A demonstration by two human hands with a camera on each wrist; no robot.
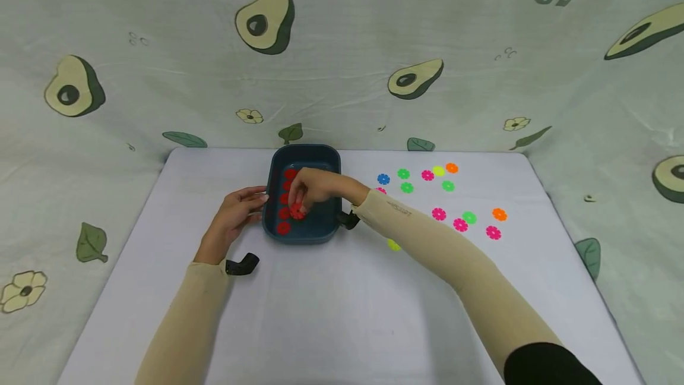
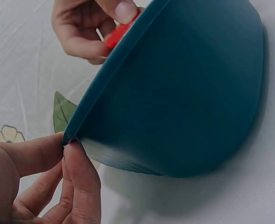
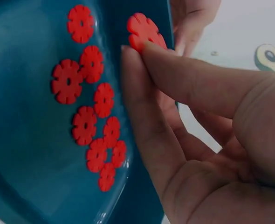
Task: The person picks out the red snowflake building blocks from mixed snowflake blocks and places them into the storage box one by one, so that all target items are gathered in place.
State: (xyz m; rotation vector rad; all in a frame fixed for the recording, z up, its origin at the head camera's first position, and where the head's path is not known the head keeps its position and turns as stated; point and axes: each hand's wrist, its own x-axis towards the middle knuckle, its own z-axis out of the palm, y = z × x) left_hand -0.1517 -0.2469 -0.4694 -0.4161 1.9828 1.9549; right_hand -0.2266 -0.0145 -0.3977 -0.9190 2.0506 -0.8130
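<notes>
A dark teal tray with raised walls stands at the back of the white table. My left hand pinches its left rim between thumb and fingers, as the left wrist view shows. Over the inside of the tray, my right hand pinches a red notched disc between thumb and forefinger. Several more red notched discs lie flat on the tray floor, grouped along its left side. Part of that group is hidden by the right hand in the head view.
Right of the tray, loose discs in several colours lie scattered on the white table: a blue disc, an orange disc, a pink disc, a green disc. The right forearm passes over some. An avocado-print cloth hangs behind.
</notes>
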